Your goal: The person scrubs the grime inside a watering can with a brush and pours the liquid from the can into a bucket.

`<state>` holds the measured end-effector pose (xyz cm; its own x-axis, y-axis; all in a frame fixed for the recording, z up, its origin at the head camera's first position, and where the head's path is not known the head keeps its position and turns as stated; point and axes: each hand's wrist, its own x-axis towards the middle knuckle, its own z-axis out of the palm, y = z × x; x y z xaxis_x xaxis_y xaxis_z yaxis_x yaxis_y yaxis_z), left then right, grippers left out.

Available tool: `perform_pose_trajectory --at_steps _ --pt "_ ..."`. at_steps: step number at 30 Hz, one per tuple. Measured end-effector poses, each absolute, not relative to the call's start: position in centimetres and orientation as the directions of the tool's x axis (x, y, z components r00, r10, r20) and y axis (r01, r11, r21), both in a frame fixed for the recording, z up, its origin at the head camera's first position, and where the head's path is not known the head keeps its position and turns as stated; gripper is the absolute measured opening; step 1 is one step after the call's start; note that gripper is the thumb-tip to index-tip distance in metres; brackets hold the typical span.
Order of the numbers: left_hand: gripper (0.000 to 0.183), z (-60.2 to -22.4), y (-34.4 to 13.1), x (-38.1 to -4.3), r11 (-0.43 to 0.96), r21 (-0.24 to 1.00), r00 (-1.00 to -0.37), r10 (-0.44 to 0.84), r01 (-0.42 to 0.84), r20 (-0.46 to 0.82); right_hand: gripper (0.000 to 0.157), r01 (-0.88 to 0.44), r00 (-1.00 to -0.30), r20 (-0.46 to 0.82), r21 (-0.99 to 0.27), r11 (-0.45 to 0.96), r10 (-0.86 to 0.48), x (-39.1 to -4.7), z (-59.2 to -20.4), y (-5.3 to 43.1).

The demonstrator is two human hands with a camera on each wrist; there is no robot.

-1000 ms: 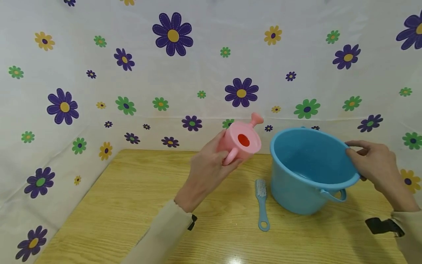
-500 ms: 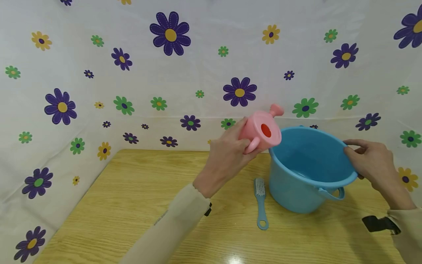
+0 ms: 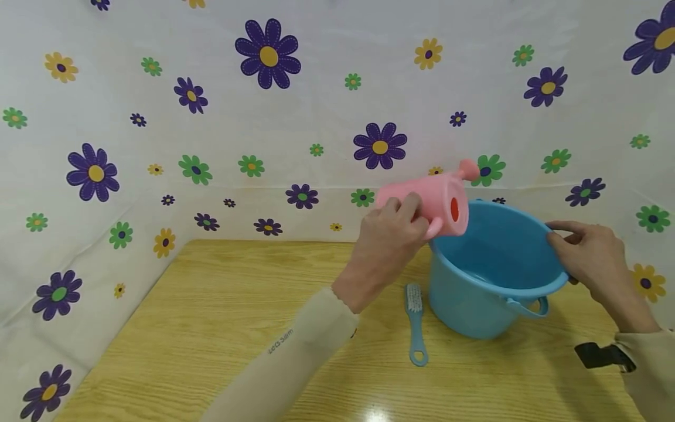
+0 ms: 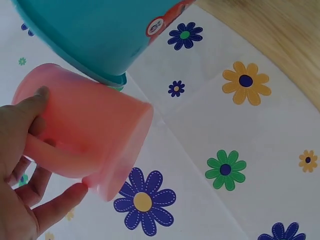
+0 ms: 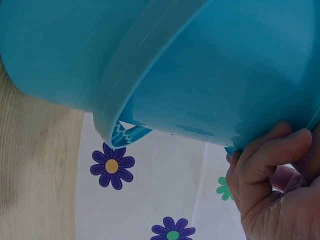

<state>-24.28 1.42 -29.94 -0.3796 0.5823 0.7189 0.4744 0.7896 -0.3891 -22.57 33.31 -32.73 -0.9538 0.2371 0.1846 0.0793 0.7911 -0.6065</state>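
My left hand point(image 3: 387, 243) grips a pink toy watering can point(image 3: 422, 196) by its handle side. The can is tipped to the right, its red-rimmed opening facing the blue bucket point(image 3: 482, 305) and its sprinkler head past the near-left rim. In the left wrist view the watering can point(image 4: 90, 125) hangs beside the bucket point(image 4: 95, 30), thumb and fingers about its handle. My right hand point(image 3: 593, 258) pinches the bucket's right rim, thumb on top. The bucket leans slightly. From the right wrist, curled fingers of the right hand point(image 5: 272, 185) show at the bucket's edge point(image 5: 215, 85).
A blue brush point(image 3: 416, 328) with white bristles lies on the wooden table point(image 3: 253, 310), just left of the bucket. A flower-printed white cloth point(image 3: 316, 105) hangs behind the table and along its left side. The bucket's handle point(image 3: 529, 309) hangs down at its front.
My left hand has carried the watering can rightward and slightly up to the bucket's left rim, tipping it further over. The right hand has kept its hold on the rim.
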Motion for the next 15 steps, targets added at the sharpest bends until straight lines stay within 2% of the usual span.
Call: perform_pose_trajectory --at_steps 5,15 --pt "0.006 -30.03 1.8 -24.25 0.781 -0.425 -0.387 0.605 0.458 0.696 0.05 0.078 -0.953 0.185 -0.612 0.787 0.238 -22.63 -32.84 33.16" --pt "0.009 -30.38 2.52 -24.3 0.776 -0.419 -0.385 0.609 0.472 0.694 0.051 0.075 -0.952 0.188 -0.622 0.779 0.242 -22.47 -32.97 33.32"
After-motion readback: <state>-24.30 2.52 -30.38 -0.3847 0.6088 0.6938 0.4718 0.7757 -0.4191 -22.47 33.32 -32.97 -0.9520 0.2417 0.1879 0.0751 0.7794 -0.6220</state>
